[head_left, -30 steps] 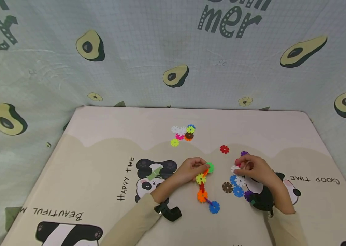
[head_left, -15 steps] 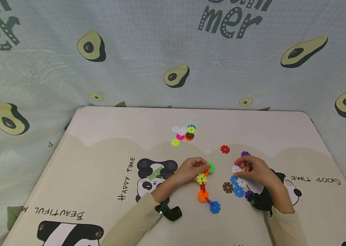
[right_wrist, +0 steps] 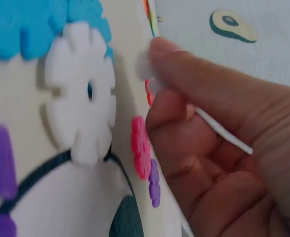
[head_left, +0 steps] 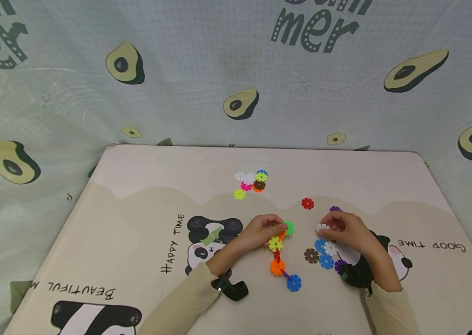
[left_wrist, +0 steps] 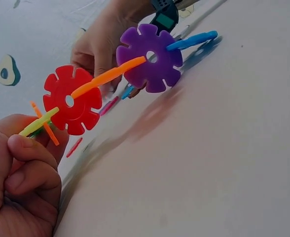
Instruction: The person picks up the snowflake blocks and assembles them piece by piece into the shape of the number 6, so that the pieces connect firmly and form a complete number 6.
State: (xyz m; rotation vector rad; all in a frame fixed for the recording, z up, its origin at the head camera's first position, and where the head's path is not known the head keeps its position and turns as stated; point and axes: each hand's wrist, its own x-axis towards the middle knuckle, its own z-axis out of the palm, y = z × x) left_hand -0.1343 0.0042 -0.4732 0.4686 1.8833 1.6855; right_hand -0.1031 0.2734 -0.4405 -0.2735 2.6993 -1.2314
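My left hand (head_left: pixel 261 232) pinches the upper end of a chain of slotted snowflake discs, near a green disc (head_left: pixel 288 228). Below hang a yellow disc (head_left: pixel 275 244), an orange disc (head_left: pixel 278 267) and a blue disc (head_left: pixel 294 283), with other discs edge-on between them. Seen from the left wrist, the chain shows a red disc (left_wrist: pixel 72 100) and a purple disc (left_wrist: pixel 150 58) face-on. To the right, my right hand (head_left: pixel 349 229) pinches a white snowflake disc (head_left: pixel 321 228) between thumb and fingertips; it is blurred and mostly covered in the right wrist view.
Loose blue discs (head_left: pixel 326 261), another white disc (right_wrist: pixel 81 94), a brown disc (head_left: pixel 311 255) and purple discs lie around my right hand. A red disc (head_left: pixel 307 203) sits farther back. Several mixed discs (head_left: pixel 249 179) are clustered toward the table's far edge (head_left: pixel 177 147).
My right thumb and fingers have come together on the white disc, which now stands tilted instead of flat. The left hand and its chain have stayed in place.
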